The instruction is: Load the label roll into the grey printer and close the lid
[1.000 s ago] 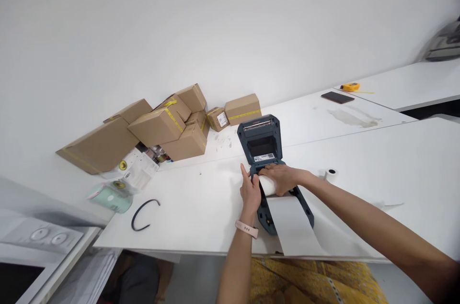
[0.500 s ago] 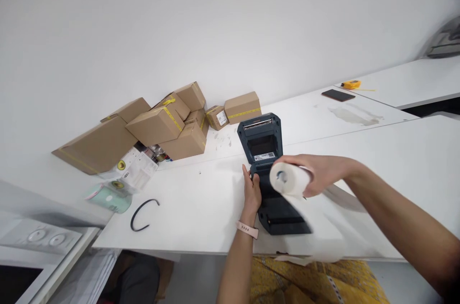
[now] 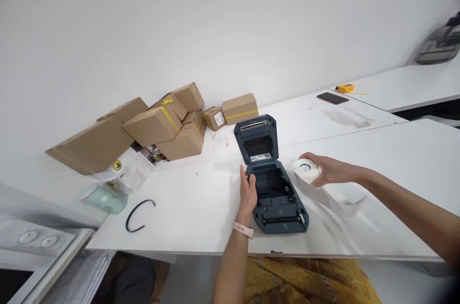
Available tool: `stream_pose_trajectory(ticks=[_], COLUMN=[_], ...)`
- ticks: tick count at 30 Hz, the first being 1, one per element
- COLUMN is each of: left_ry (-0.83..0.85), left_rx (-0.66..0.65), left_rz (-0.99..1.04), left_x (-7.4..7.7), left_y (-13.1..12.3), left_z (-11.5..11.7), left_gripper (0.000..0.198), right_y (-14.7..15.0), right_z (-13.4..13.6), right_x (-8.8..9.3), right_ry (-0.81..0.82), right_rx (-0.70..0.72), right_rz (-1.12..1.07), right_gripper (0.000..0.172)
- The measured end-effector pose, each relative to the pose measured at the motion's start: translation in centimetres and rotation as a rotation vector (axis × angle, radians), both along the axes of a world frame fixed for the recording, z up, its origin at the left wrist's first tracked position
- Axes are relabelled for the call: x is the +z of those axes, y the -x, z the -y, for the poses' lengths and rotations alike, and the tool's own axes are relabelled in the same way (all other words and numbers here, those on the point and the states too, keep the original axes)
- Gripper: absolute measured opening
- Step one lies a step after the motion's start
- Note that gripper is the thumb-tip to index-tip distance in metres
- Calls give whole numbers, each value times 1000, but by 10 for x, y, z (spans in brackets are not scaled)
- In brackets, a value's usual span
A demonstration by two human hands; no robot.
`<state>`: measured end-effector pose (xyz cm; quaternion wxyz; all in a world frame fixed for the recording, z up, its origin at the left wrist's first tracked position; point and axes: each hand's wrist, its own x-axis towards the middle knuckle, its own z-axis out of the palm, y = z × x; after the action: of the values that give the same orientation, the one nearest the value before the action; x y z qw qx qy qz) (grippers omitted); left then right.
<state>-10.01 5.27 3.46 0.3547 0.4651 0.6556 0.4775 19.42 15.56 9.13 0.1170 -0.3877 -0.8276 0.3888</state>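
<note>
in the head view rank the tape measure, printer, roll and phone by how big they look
1. Printer
2. Roll, though the right hand hides part of it
3. Phone
4. Tape measure

The last two lie farther off, so they may look smaller than they are.

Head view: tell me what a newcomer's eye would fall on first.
Probably the dark label printer, lid raised, near the front edge of the white table, the left hand at its left side. Next, the white paper roll in the right hand, just right of the printer. Then the pile of cardboard boxes at the back left, by the wall.
</note>
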Motion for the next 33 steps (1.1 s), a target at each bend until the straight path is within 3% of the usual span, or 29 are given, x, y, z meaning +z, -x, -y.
stream_pose_trajectory(ticks=[10,19,23,28,30,33], left_ry=[-22,-10,-21,9,5,-1], left_rx=[-8,3,1,-26,-23,-12], left_rz=[-22,-37,-41,-35,-42,-42], left_x=[0,2,0,-2,-3,-3], left_y=[0,-1,0,2,2,2], left_z=[-1,0,-1,-1,-1,-1], left_gripper=[76,77,78,79,79,78], right_y=[17,18,17,-37,-69,-98], right_z=[-14,-20,-21,-31,-35,-32], right_x=[-6,-38,-38,-29,-34,-51], right_ry=[-79,-194,-275,-126,-47,96], right_rx=[1,-18,11,-77,-163,-155], right_rz=[47,163,186,49,-56,-145], right_gripper=[64,70,71,79,70,66])
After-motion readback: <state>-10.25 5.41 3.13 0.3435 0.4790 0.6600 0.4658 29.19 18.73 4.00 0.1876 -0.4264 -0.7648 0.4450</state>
